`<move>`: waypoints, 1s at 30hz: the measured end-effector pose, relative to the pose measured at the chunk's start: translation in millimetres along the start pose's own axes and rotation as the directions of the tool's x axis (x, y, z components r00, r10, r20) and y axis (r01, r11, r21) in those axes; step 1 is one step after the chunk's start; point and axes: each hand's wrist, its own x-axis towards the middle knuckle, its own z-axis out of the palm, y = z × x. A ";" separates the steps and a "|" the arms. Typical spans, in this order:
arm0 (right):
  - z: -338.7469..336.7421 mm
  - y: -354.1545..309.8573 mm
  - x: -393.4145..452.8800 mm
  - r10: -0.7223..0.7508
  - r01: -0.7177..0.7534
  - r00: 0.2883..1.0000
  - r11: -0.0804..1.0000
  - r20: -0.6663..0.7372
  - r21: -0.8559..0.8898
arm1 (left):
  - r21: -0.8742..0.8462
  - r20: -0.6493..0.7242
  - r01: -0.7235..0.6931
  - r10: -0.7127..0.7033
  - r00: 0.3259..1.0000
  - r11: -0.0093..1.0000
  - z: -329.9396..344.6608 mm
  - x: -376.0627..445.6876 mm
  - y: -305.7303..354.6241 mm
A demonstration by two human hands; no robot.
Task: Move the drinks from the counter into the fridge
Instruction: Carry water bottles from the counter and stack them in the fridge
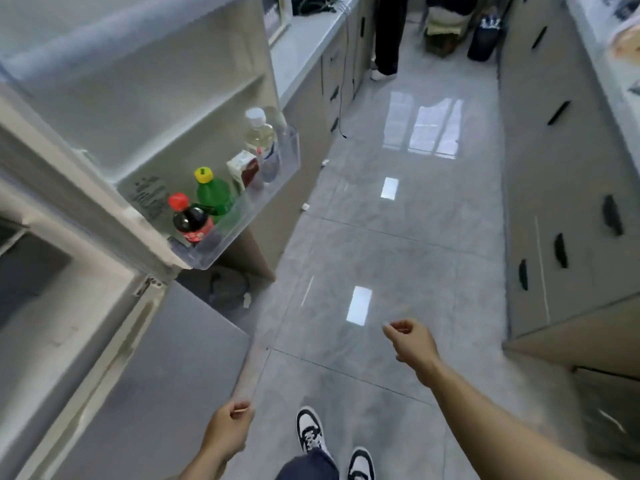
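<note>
The upper fridge door (145, 81) stands open at the left. Its clear door shelf (242, 220) holds a red-capped cola bottle (190, 220), a green bottle with a yellow cap (213, 195), a small carton (244, 169) and a clear bottle with a white cap (261, 136). My left hand (228, 427) is low in the view, its fingers curled at the edge of the grey lower fridge door (156, 375). Out over the floor, my right hand (412, 341) hangs loosely curled and holds nothing.
A counter (304, 46) with cabinets runs along the left beyond the fridge, and another cabinet row (561, 168) lines the right. A person's legs (388, 39) stand at the far end of the glossy tiled aisle (398, 237). My shoes (311, 431) are at the bottom.
</note>
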 end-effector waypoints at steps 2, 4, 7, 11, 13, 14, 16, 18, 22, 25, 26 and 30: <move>-21.9 30.8 -4.5 0.096 -0.096 0.994 0.995 -0.042 0.006 | 0.106 0.025 0.081 -0.084 0.996 0.991 -2.5 5.9 -22.6; -39.0 60.0 -11.7 0.189 -0.187 0.979 0.982 -0.077 0.022 | 0.170 0.043 0.141 -0.150 0.988 0.975 -6.5 14.4 -36.9; -55.8 95.0 -30.0 0.311 -0.306 0.941 0.950 -0.131 0.059 | 0.207 0.071 0.162 -0.180 0.981 0.965 -8.4 30.5 -40.1; -69.1 124.3 -55.5 0.432 -0.419 0.882 0.902 -0.189 0.106 | 0.210 0.133 0.113 -0.143 0.981 0.971 -0.3 54.4 -17.4; -72.5 135.5 -68.2 0.473 -0.457 0.858 0.881 -0.201 0.124 | 0.232 0.160 0.080 -0.119 0.980 0.969 4.8 66.3 -3.1; -73.7 140.5 -74.1 0.492 -0.474 0.846 0.870 -0.206 0.134 | 0.243 0.175 0.063 -0.108 0.979 0.968 8.0 71.6 4.4; -76.7 148.6 -81.7 0.532 -0.508 0.820 0.847 -0.212 0.158 | 0.257 0.211 0.050 -0.107 0.972 0.965 17.8 80.4 22.8; -81.8 156.9 -84.8 0.584 -0.553 0.783 0.811 -0.215 0.188 | 0.269 0.254 0.016 -0.087 0.963 0.963 34.0 88.1 47.0; -93.9 167.1 -78.8 0.642 -0.600 0.733 0.766 -0.224 0.229 | 0.178 0.296 -0.125 0.068 0.953 0.976 80.1 105.9 117.4; -110.6 170.6 -57.8 0.674 -0.631 0.707 0.738 -0.215 0.239 | 0.144 0.358 -0.202 0.139 0.923 0.969 115.4 119.5 175.7; -117.5 170.4 -47.5 0.683 -0.640 0.701 0.730 -0.208 0.240 | 0.151 0.373 -0.219 0.149 0.916 0.964 125.2 124.4 191.0; -152.2 157.0 10.8 0.684 -0.653 0.708 0.729 -0.175 0.207 | 0.255 0.390 -0.237 0.124 0.912 0.937 152.0 142.2 232.4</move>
